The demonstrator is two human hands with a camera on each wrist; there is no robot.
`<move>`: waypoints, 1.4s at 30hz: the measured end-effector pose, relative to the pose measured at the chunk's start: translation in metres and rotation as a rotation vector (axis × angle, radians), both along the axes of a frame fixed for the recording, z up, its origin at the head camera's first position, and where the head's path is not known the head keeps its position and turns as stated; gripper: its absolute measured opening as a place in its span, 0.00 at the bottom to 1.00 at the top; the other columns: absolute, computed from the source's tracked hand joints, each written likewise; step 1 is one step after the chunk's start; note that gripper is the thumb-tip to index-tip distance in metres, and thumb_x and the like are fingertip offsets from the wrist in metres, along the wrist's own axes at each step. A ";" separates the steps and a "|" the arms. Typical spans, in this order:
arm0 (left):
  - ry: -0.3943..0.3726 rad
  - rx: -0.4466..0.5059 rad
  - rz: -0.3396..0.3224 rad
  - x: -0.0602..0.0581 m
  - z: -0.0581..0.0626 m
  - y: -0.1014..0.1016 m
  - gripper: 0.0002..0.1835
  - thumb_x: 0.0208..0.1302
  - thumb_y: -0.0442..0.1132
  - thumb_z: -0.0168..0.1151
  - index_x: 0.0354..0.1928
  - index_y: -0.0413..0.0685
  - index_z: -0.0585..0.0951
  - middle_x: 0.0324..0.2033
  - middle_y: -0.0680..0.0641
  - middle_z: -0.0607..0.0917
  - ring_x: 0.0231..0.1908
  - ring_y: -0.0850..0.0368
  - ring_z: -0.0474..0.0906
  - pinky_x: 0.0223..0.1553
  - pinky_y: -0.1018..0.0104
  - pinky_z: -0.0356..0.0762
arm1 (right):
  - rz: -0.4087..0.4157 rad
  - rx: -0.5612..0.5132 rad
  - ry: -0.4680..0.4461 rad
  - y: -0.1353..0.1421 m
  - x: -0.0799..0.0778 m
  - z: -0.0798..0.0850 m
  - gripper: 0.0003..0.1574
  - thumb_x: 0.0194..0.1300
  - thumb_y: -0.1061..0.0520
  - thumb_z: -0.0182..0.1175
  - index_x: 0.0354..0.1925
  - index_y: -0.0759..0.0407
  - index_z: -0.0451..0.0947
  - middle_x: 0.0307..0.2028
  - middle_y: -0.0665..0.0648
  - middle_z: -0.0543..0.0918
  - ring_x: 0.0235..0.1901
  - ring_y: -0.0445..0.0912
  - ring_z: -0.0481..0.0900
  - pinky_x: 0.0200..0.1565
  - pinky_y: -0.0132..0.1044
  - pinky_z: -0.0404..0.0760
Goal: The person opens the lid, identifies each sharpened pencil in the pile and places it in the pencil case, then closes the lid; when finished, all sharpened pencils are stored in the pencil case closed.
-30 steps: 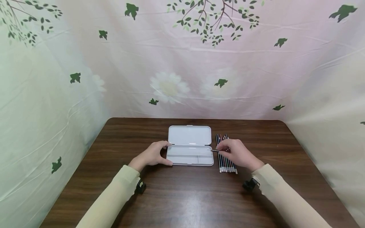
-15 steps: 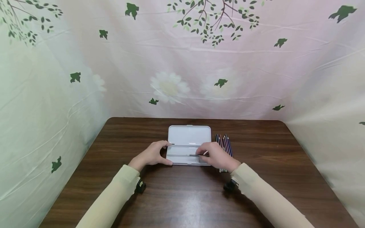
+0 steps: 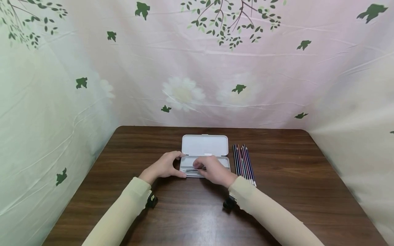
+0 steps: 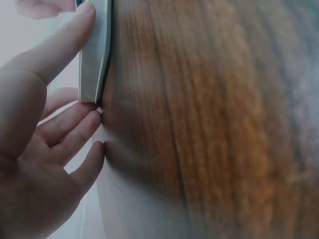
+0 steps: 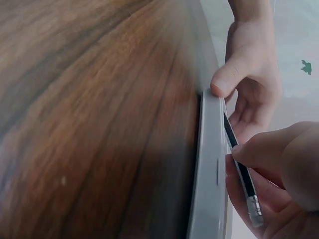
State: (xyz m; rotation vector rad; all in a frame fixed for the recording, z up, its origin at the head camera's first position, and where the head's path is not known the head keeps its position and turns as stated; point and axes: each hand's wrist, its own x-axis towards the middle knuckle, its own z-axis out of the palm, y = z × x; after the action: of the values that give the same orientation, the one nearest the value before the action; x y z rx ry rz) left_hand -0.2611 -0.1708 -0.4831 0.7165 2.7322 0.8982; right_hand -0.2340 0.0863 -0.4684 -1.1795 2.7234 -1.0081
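Observation:
A white pencil case [image 3: 204,145] lies unfolded on the table, its lid laid back. My left hand [image 3: 166,166] grips the case's left end, the thumb at the front corner and the index finger at the back one. In the left wrist view the thumb presses the case edge [image 4: 94,59], while other fingertips touch the table. My right hand [image 3: 215,171] is over the tray part and pinches a dark pencil [image 5: 245,179] between thumb and fingers. That pencil slants into the case, its metal eraser end towards the right. Part of the tray is hidden by the right hand.
Several pencils [image 3: 243,162] lie side by side right of the case, partly behind the right wrist. The dark wooden table [image 3: 295,177] ends at a patterned cloth backdrop [image 3: 147,75] at the back and sides.
My right hand has carried the pencil leftwards from beside the loose pencils to over the tray, and lowered it towards the front left. The left hand stays at the case's end.

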 end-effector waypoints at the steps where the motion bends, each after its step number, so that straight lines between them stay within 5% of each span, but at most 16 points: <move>1: -0.002 0.001 0.000 0.000 0.000 0.000 0.45 0.47 0.54 0.87 0.65 0.44 0.79 0.56 0.46 0.84 0.57 0.50 0.78 0.62 0.52 0.76 | 0.009 -0.004 -0.002 -0.002 0.000 0.000 0.12 0.65 0.72 0.68 0.47 0.65 0.85 0.42 0.57 0.91 0.45 0.46 0.89 0.51 0.39 0.86; 16: -0.032 -0.003 0.020 0.001 0.000 0.001 0.46 0.47 0.56 0.87 0.66 0.45 0.79 0.58 0.46 0.83 0.57 0.50 0.77 0.63 0.52 0.75 | -0.021 -0.001 -0.020 0.020 -0.002 0.000 0.11 0.69 0.62 0.69 0.49 0.61 0.86 0.44 0.55 0.90 0.45 0.45 0.88 0.50 0.41 0.87; 42: -0.047 -0.017 0.033 0.004 0.004 0.003 0.46 0.47 0.54 0.88 0.66 0.44 0.79 0.59 0.46 0.83 0.58 0.50 0.77 0.65 0.52 0.75 | -0.236 -0.001 0.110 0.135 -0.004 0.006 0.14 0.64 0.63 0.73 0.49 0.61 0.87 0.42 0.54 0.89 0.42 0.47 0.87 0.45 0.48 0.86</move>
State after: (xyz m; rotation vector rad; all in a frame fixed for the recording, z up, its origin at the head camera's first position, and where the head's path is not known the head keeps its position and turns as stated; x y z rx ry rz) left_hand -0.2568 -0.1675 -0.4788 0.6406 2.7147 0.8862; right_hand -0.2377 0.2214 -0.4619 -0.9570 3.0052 -0.9928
